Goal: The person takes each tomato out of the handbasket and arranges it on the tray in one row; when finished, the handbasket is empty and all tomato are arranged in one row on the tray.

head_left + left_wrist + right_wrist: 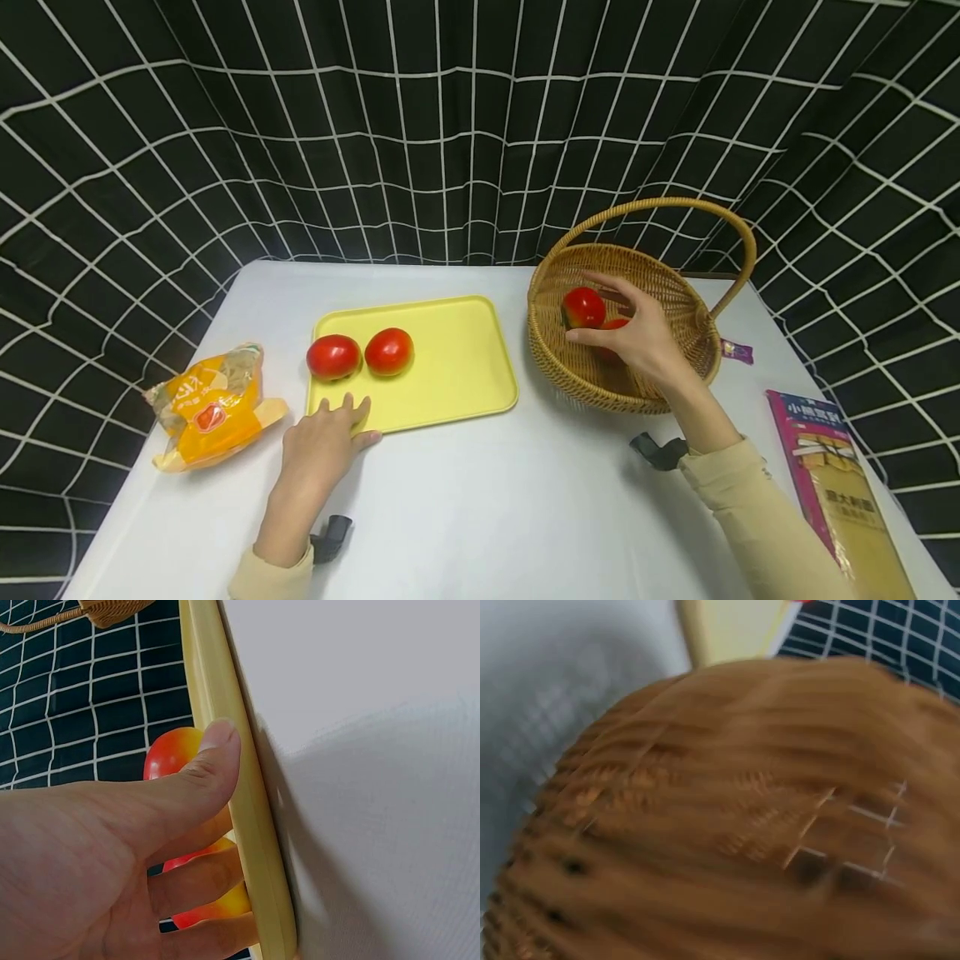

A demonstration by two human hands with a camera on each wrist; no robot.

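In the head view, my left hand [321, 446] rests at the near left edge of a yellow tray [457, 358], fingers spread over the rim. The left wrist view has the thumb [217, 750] overlapping the tray's rim [247, 787]. Two tomatoes lie on the tray, a left one [333, 357] and a right one [389, 352]. My right hand [637, 329] reaches into a wicker basket [558, 379], thumb and fingers spread wide around a tomato [583, 307]. Another tomato [609, 354] is partly hidden behind that hand. Blurred basket weave [727, 810] fills the right wrist view.
An orange and yellow food bag [213, 408] lies left of the tray. The basket's tall handle [660, 202] arches above its opening. Right of it are a small purple packet [737, 351] and a long pasta package [840, 483]. A black grid curtain [465, 150] hangs behind the table.
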